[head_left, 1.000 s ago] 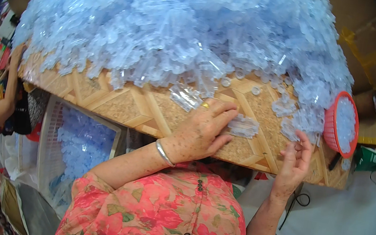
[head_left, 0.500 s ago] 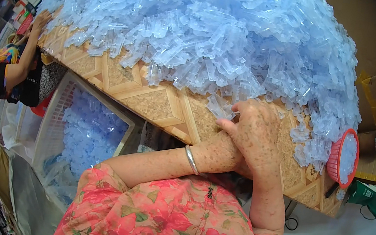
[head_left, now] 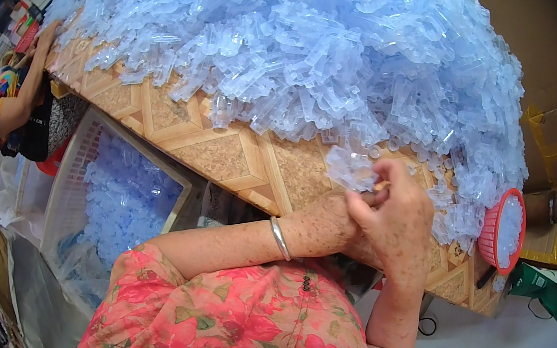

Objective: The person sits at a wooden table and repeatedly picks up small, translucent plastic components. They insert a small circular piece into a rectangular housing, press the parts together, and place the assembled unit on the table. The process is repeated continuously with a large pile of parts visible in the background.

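Note:
A cluster of clear, bluish plastic pieces (head_left: 349,168) sits at the fingers of my left hand (head_left: 328,222), over the table's near edge. A silver bangle circles that wrist. My left fingers are closed and mostly hidden behind my right hand (head_left: 400,219). The right hand crosses over them with thumb and fingers curled together; whatever it pinches is too small to make out. Just beyond both hands rises a large heap of similar flat plastic pieces (head_left: 288,54), with a few loose ones along its near fringe.
The table (head_left: 224,156) has a wood-patterned top. A red basket (head_left: 490,236) of pieces stands at its right end, near a green bag (head_left: 543,291). A pale crate (head_left: 65,197) of bluish pieces is below left. Another person's arm (head_left: 29,82) reaches the heap from far left.
My right hand has shifted slightly right, and its fingers have drawn back from the left hand. The plastic cluster has moved a little to the right and spread wider.

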Motion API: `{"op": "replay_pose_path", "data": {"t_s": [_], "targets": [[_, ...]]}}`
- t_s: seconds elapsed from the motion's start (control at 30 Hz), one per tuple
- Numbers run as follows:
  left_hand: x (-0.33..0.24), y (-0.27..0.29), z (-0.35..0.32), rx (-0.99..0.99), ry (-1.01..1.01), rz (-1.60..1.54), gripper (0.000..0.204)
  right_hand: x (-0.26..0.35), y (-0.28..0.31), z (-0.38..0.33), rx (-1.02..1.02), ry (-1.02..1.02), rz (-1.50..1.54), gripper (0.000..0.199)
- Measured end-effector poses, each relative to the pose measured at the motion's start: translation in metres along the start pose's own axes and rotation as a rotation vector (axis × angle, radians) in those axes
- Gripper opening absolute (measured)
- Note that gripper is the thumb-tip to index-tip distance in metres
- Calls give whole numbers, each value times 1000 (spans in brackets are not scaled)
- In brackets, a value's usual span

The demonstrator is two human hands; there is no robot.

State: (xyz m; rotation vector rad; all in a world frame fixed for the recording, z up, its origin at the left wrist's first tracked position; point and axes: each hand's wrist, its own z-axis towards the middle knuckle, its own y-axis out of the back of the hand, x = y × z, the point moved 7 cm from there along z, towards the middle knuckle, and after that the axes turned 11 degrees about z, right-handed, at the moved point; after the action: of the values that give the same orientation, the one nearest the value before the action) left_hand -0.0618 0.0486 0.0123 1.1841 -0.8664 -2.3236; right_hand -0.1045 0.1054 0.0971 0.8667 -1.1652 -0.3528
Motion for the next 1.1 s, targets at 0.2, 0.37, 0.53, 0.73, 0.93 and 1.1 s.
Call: {"op": "replay_pose_path", "data": {"t_s": [0.2,0.37,0.53,0.73,0.93,1.1], "targets": [[-2,30,-4,-148,20,105,34,-66,62,-60,-351,-213,92,45],[-2,36,-1,-98,83,152,44,-95,80,-99,-421,-293,-142,44],[-2,36,1,-96,103,133,45,-76,41,-106,-225,14,-191,45],[-2,39,-1,-138,108,111,46,-73,46,-88,-147,-69,-32,64],[-1,39,-1,-137,113,98,45,-74,26,-78,-75,-45,-91,81],[-2,39,-1,-100,118,97,42,-83,25,-80,-70,-148,17,79]]}}
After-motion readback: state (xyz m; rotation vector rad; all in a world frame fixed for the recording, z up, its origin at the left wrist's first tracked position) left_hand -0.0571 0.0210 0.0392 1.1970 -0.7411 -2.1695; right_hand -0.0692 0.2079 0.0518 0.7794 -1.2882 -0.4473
